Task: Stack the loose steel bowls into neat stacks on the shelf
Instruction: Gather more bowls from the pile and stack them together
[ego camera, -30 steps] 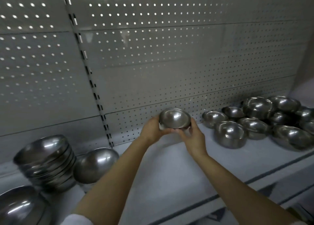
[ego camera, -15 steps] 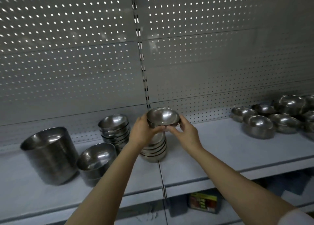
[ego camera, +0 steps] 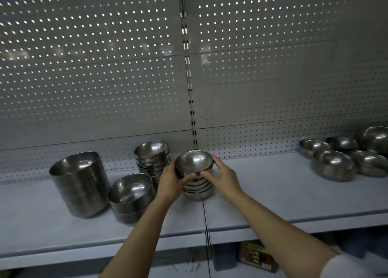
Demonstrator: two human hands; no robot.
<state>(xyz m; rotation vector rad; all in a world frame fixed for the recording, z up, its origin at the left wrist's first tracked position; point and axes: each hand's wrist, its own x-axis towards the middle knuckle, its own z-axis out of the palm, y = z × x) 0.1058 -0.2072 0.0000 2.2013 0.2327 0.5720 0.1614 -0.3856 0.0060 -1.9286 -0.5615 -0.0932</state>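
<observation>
A small steel bowl (ego camera: pixel 194 161) sits on top of a stack of like bowls (ego camera: pixel 197 190) at the middle of the grey shelf (ego camera: pixel 262 198). My left hand (ego camera: pixel 172 181) grips its left side, and my right hand (ego camera: pixel 223 176) holds its right side with fingers around the rim. Just behind and to the left stands a second stack of small bowls (ego camera: pixel 152 156). Several loose bowls (ego camera: pixel 333 165) lie jumbled at the shelf's right end.
At the left, a tall stack of wide steel bowls (ego camera: pixel 78 183) stands beside a lower stack of medium bowls (ego camera: pixel 131 196). A perforated back panel rises behind the shelf. A coloured box (ego camera: pixel 255 257) sits on the level below.
Both hands carried the small bowl leftward from the loose pile and lowered it onto the middle stack. The view swung left with them.
</observation>
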